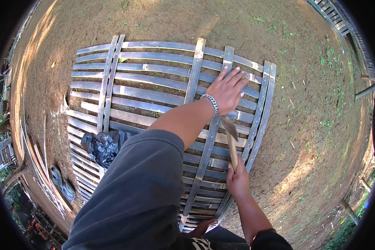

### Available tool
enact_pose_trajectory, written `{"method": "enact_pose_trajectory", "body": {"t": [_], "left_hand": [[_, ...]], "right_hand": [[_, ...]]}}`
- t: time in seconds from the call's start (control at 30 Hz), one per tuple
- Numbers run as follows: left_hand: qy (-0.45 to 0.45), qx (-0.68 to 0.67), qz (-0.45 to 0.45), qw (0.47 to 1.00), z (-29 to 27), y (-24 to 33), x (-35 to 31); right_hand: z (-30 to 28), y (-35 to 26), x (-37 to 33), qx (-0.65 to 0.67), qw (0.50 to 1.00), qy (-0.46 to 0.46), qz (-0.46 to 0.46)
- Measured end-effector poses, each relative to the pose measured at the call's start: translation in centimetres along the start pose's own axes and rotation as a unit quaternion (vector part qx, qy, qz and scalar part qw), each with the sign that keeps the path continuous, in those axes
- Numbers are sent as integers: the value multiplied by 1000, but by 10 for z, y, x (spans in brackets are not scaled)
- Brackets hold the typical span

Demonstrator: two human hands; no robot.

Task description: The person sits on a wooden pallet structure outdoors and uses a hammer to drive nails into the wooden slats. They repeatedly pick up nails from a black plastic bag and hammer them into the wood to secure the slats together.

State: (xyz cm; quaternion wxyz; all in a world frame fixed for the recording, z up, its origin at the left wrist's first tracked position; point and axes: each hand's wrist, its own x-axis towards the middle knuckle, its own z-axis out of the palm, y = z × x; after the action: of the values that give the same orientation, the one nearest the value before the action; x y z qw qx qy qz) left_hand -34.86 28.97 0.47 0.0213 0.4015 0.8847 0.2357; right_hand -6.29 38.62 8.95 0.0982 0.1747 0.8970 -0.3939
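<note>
A large panel of bamboo slats [154, 99] lies on the ground, with long crosspieces running over the narrower slats. My left hand [227, 91], a chain bracelet on its wrist, rests palm down with fingers spread on a crosspiece [207, 156] and the slats beside it. Lower and to the right, my right hand [238, 179] is wrapped round the wooden handle of a hammer [232, 146]. The hammer's dark metal head is just below my left hand, over the slats; whether it touches them I cannot tell. My left sleeve hides part of the panel.
A crumpled black plastic bag [106, 146] lies on the panel's left side. Past that edge are a pair of sandals [62, 183] and long thin strips [39, 156] on the soil. A bare foot [206, 227] shows at the lower edge. Slatted fencing [331, 16] stands far right.
</note>
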Motion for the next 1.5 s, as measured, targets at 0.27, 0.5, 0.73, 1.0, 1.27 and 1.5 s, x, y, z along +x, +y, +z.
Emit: {"method": "enact_pose_trajectory", "body": {"t": [0.27, 0.5, 0.73, 1.0, 1.27, 1.5], "left_hand": [[9, 4, 5, 1000, 0, -1, 0], [2, 3, 8, 1000, -1, 0, 2], [-2, 6, 1, 1000, 0, -3, 1], [-14, 15, -1, 1000, -2, -5, 2], [2, 6, 4, 1000, -1, -3, 3], [8, -1, 5, 1000, 1, -1, 2]], "right_hand": [[9, 2, -5, -19, 999, 23, -46], [12, 28, -29, 133, 990, 24, -31], [22, 4, -16, 60, 997, 20, 38], [24, 0, -4, 23, 1000, -9, -17], [26, 11, 1, -23, 999, 7, 47], [9, -1, -13, 6, 995, -45, 88]]}}
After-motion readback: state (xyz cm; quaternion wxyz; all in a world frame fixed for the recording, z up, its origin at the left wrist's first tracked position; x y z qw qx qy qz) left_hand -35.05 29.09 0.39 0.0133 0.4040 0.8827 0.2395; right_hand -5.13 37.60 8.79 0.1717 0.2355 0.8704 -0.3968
